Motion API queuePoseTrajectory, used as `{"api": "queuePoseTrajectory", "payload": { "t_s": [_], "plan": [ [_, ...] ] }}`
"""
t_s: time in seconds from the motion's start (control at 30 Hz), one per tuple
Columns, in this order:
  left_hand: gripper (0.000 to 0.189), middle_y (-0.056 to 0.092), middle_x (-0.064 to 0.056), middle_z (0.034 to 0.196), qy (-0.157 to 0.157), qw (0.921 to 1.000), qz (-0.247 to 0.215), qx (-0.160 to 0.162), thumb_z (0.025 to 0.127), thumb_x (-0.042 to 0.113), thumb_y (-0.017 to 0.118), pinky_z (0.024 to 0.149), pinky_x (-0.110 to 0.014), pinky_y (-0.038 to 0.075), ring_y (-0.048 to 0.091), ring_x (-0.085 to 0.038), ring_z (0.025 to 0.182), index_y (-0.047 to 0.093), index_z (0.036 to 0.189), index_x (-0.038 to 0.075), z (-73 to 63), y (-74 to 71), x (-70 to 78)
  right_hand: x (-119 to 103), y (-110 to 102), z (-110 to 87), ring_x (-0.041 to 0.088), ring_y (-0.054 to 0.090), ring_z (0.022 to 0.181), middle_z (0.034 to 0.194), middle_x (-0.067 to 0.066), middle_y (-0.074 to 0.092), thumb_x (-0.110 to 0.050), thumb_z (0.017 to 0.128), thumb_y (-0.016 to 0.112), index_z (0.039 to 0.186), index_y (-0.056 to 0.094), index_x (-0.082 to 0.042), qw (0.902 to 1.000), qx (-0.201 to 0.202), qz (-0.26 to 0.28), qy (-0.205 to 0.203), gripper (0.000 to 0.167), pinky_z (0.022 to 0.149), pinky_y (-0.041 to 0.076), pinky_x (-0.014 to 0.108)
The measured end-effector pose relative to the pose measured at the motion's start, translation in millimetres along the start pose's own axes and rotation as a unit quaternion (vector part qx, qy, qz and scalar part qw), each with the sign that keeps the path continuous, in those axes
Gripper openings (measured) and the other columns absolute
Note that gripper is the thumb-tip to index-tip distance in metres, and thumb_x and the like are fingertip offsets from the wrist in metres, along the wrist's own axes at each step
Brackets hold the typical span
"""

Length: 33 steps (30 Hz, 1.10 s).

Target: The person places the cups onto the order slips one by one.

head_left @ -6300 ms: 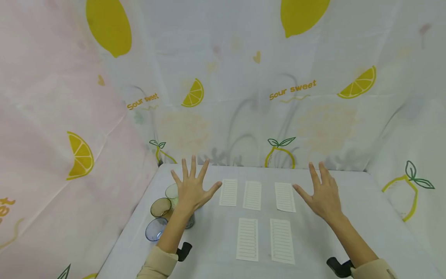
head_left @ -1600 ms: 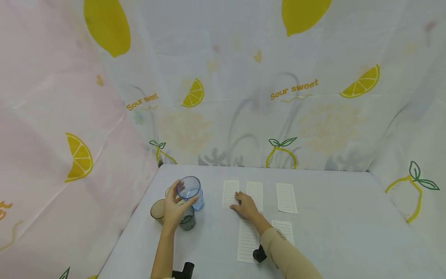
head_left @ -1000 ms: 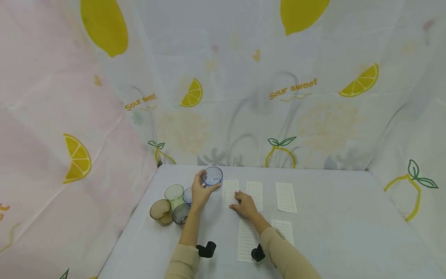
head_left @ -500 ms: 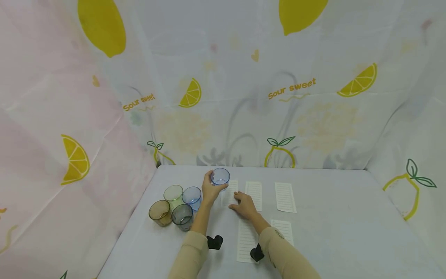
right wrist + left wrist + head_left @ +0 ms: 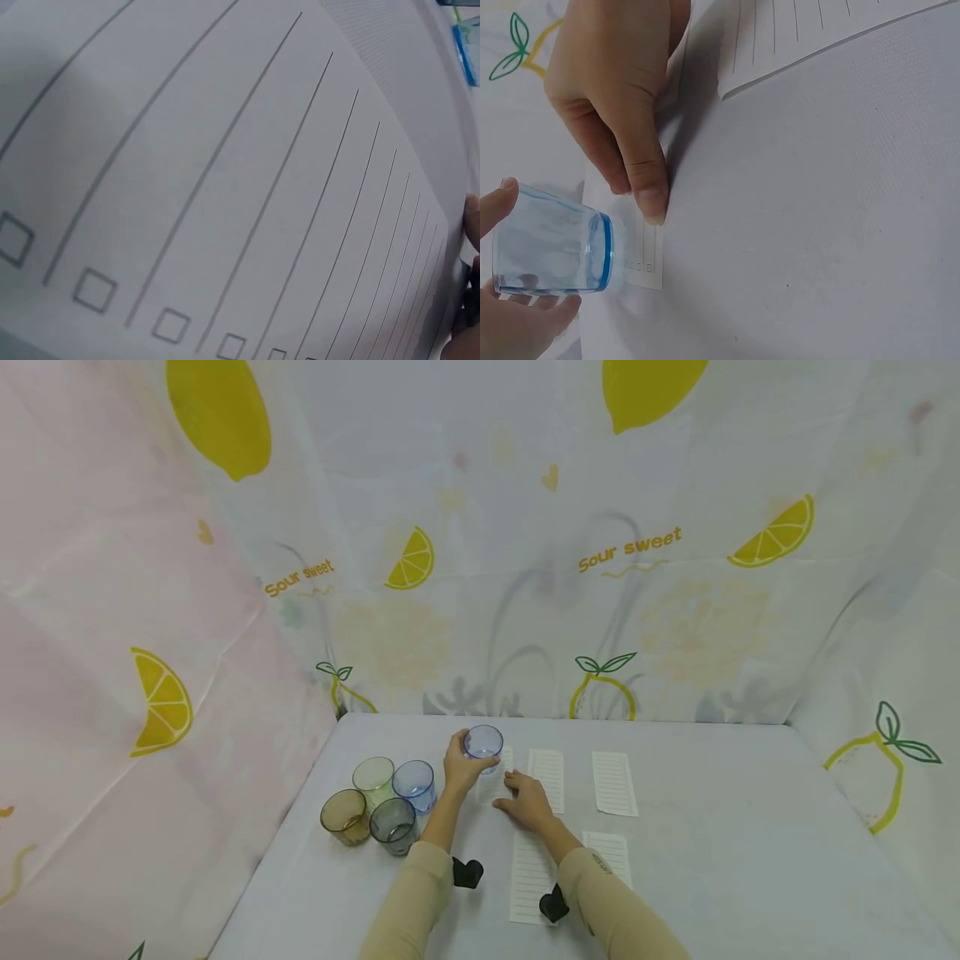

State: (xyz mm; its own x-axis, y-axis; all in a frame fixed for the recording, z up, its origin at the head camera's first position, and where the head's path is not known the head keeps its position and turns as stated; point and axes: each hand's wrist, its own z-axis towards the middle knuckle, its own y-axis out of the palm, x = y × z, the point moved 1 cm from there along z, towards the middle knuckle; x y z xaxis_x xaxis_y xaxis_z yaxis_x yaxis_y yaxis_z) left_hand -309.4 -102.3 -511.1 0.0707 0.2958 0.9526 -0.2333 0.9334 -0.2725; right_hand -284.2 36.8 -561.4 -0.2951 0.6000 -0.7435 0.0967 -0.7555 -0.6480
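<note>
A clear blue glass (image 5: 483, 742) is gripped upright by my left hand (image 5: 462, 767), thumb on the near side and fingers round the far side. Its base, a darker blue ring in the left wrist view, is at the back-left lined paper slip (image 5: 649, 251); whether it touches, I cannot tell. My right hand (image 5: 528, 802) rests with its fingertips pressing on that same slip, just right of the glass. Between the hands, most of this slip is hidden. In the right wrist view another lined slip with checkboxes (image 5: 225, 195) fills the picture.
Left of my left arm stand a green glass (image 5: 373, 775), a second blue glass (image 5: 414, 782), a grey glass (image 5: 393, 825) and an amber glass (image 5: 345, 817), close together. More slips lie at the back (image 5: 546, 779), back right (image 5: 615, 783) and in front, partly under my right sleeve (image 5: 611, 893).
My left hand has picked a blue glass from the group on the left and carried it right to the back-left slip. My right hand came to that slip earlier and has stayed there.
</note>
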Motion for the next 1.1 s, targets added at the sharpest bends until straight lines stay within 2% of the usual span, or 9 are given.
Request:
{"api": "queuePoseTrajectory", "payload": {
  "t_s": [0.27,0.47,0.63,0.8,1.0,1.1],
  "plan": [
    [0.078,0.048,-0.027,0.134,-0.006,0.9999,-0.001,-0.011,0.063,0.004,0.084,0.106,-0.049,0.035,0.042,-0.043,0.126,0.045,0.130,-0.007,-0.2,2.2,-9.9,0,0,0.0,0.040,0.048,0.123,0.124,0.024,0.057,-0.018,0.077,0.077,0.113,0.060,0.014,0.9999,-0.002,-0.009,-0.007,0.051,0.103,0.038,0.049],
    [0.080,0.045,-0.028,0.136,-0.015,0.9980,-0.030,-0.053,0.068,0.009,0.083,0.101,-0.049,0.041,0.045,-0.046,0.123,0.043,0.135,-0.005,0.0,0.3,-16.2,0,1,0.3,0.040,0.048,0.122,0.125,0.024,0.057,-0.019,0.078,0.076,0.113,0.060,0.013,0.9998,-0.006,-0.012,-0.012,0.051,0.103,0.038,0.049],
    [0.077,0.042,-0.031,0.137,-0.009,0.9958,-0.047,-0.077,0.074,0.012,0.080,0.102,-0.050,0.040,0.043,-0.047,0.123,0.040,0.138,-0.006,2.6,-1.8,-20.7,-1,-1,-0.1,0.041,0.048,0.122,0.124,0.024,0.057,-0.019,0.077,0.076,0.113,0.060,0.013,0.9996,-0.004,-0.023,-0.016,0.050,0.102,0.038,0.050],
    [0.074,0.044,-0.033,0.134,-0.009,0.9949,-0.068,-0.073,0.074,0.009,0.080,0.102,-0.049,0.039,0.044,-0.046,0.123,0.041,0.135,-0.008,3.2,-1.8,-20.4,-1,-1,-0.1,0.042,0.049,0.120,0.123,0.025,0.057,-0.019,0.078,0.076,0.111,0.061,0.014,0.9988,-0.003,-0.036,-0.033,0.049,0.100,0.040,0.050],
    [0.070,0.047,-0.033,0.131,-0.010,0.9958,-0.067,-0.061,0.073,0.008,0.080,0.101,-0.048,0.040,0.047,-0.045,0.121,0.045,0.132,-0.007,3.8,-0.4,-21.7,0,1,0.3,0.039,0.048,0.123,0.126,0.023,0.056,-0.021,0.079,0.075,0.114,0.060,0.012,0.9991,-0.013,-0.037,-0.019,0.050,0.103,0.038,0.048],
    [0.069,0.047,-0.036,0.129,-0.007,0.9952,-0.072,-0.066,0.074,0.005,0.079,0.101,-0.051,0.040,0.047,-0.048,0.120,0.045,0.132,-0.009,2.2,-2.6,-18.6,0,0,0.3,0.040,0.047,0.123,0.127,0.023,0.056,-0.020,0.079,0.075,0.114,0.060,0.012,0.9991,-0.016,-0.035,-0.017,0.050,0.102,0.038,0.049]
  ]
}}
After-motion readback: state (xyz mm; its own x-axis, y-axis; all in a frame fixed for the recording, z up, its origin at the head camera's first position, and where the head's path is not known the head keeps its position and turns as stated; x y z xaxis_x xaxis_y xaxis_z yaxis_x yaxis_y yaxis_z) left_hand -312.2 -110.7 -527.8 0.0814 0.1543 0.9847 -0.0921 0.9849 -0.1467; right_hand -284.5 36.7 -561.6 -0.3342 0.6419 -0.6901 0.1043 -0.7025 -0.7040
